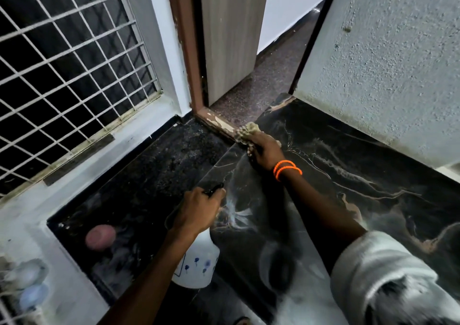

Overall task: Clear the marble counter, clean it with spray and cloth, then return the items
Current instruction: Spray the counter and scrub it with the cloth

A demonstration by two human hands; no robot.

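Note:
The black marble counter [361, 165] with pale veins fills the right half of the view. My right hand [265, 151] presses a beige bunched cloth [246, 131] onto the counter's far left corner, near the door frame. An orange band circles that wrist. My left hand [199, 210] grips the black trigger head of a white spray bottle [196, 262] with small blue flowers, held over the counter's left edge. A burst of spray mist hangs just right of the nozzle, above the marble.
Left of the counter lies dark speckled floor [149, 170] with a pink round object [100, 237] on it. A barred window [64, 70] stands at the left, an open doorway [239, 58] straight ahead, and a rough white wall [388, 58] behind the counter. Blurred bluish items [27, 285] sit at bottom left.

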